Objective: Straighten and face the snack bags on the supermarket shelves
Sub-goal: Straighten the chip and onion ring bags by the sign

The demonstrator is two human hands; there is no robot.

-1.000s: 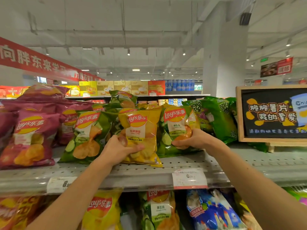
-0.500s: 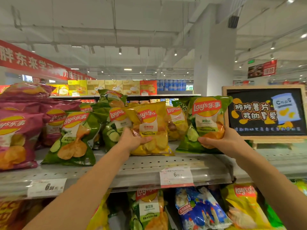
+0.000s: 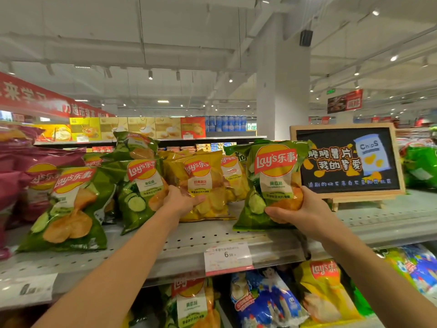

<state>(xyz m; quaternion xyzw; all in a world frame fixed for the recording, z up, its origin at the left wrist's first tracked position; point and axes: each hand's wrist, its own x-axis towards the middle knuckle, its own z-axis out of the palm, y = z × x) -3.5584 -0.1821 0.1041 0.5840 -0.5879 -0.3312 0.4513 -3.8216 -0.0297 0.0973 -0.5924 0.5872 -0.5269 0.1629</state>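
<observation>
On the grey perforated shelf point(image 3: 194, 242) stand Lay's chip bags. My right hand point(image 3: 300, 209) grips the lower part of a green cucumber bag point(image 3: 272, 176), which stands upright with its front toward me, right of the others. My left hand point(image 3: 182, 200) holds the lower left of a yellow bag point(image 3: 203, 183), which leans back. Two more green bags point(image 3: 71, 209) point(image 3: 139, 188) lean at the left, and another yellow bag point(image 3: 233, 178) stands behind.
Purple bags point(image 3: 16, 183) fill the shelf's far left. A wooden-framed chalkboard sign point(image 3: 347, 162) stands on the shelf at the right, close to the green bag. A price tag point(image 3: 228, 256) hangs on the shelf edge. Mixed snack bags point(image 3: 264, 299) fill the shelf below.
My right hand has carried the green bag rightward, out from beside the yellow bag, and set it upright near the sign. My left hand stays on the yellow bag.
</observation>
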